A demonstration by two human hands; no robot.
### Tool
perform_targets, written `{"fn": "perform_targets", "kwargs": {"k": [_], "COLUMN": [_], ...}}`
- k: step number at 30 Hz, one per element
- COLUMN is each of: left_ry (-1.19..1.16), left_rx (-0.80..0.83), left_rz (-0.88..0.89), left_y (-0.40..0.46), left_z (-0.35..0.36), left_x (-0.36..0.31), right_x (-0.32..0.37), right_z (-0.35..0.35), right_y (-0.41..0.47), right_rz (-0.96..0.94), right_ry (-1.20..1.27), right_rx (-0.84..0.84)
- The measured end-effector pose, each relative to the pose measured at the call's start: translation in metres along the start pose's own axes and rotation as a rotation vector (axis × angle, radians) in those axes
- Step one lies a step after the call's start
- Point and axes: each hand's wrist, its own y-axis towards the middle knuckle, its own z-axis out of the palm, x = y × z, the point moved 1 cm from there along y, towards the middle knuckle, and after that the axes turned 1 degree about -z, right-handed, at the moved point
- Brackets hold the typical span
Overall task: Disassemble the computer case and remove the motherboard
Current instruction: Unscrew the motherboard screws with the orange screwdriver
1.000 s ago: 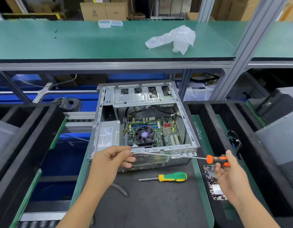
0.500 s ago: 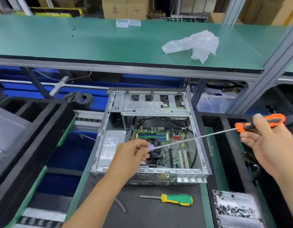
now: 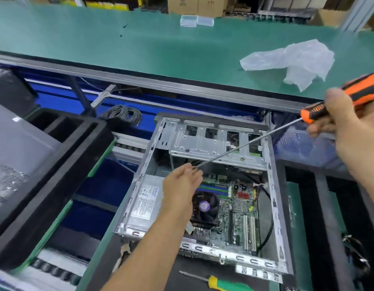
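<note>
- The thin steel tip of a long orange-handled screwdriver (image 3: 251, 141) is being pinched by the left hand (image 3: 181, 185) fingertips.
- Its handle is being gripped by the right hand (image 3: 349, 131).
- The green motherboard (image 3: 238, 213) is lying inside the open grey metal computer case (image 3: 272, 185).
- Risk: the tip slipping, gouging the board.

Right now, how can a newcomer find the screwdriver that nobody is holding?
Find the open computer case. On the dark mat before its near edge lies the idle screwdriver, with a green-and-yellow handle; the other screwdriver is orange and black, gripped by the right hand.
</note>
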Motion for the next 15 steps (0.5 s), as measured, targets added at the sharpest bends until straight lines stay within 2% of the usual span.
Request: {"fn": "perform_targets", "kwargs": {"k": [3,9,15], "left_ry": [-0.193,-0.307,-0.512], "left_rx": [-0.041,-0.122,-0.079], "left_rz": [-0.046,-0.16,-0.143], "left_y": [0.012,0.035,0.055], "left_z": [0.014,0.016,0.019], "left_x": [-0.004,0.0,0.0], "right_x": [-0.016,-0.034,-0.018], "right_z": [0.008,0.019,0.038], "right_y": [0.009,0.007,0.009], "right_rz": [-0.006,0.009,-0.034], "right_ry": [0.014,0.054,0.043], "right_rx": [0.003,0.063,0.146]}}
